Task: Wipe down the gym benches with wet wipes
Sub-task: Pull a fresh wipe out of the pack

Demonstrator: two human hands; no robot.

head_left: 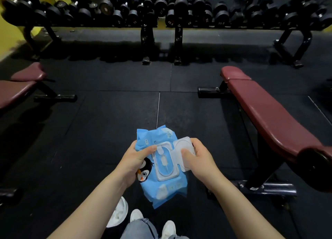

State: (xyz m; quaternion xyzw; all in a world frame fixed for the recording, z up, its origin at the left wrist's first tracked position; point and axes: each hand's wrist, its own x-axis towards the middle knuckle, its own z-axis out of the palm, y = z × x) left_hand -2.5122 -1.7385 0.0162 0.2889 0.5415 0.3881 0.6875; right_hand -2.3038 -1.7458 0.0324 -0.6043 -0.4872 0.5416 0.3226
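A blue pack of wet wipes (162, 186) with a penguin print hangs in front of me, low in the middle. My left hand (136, 159) grips the pack's left side, thumb near the white dispenser frame. The white plastic lid (183, 145) is flipped open to the right, and my right hand (197, 154) pinches it. A sticker seal lies over the opening. One maroon padded bench (269, 113) runs along the right, and another maroon bench (16, 89) sits at the left edge.
A long rack of black dumbbells (170, 10) stretches across the back. Black rubber mat floor (107, 113) lies between the benches. A white-lined bin (119, 213) stands by my white shoes (168, 228). The right bench's black steel feet (265, 188) jut out near me.
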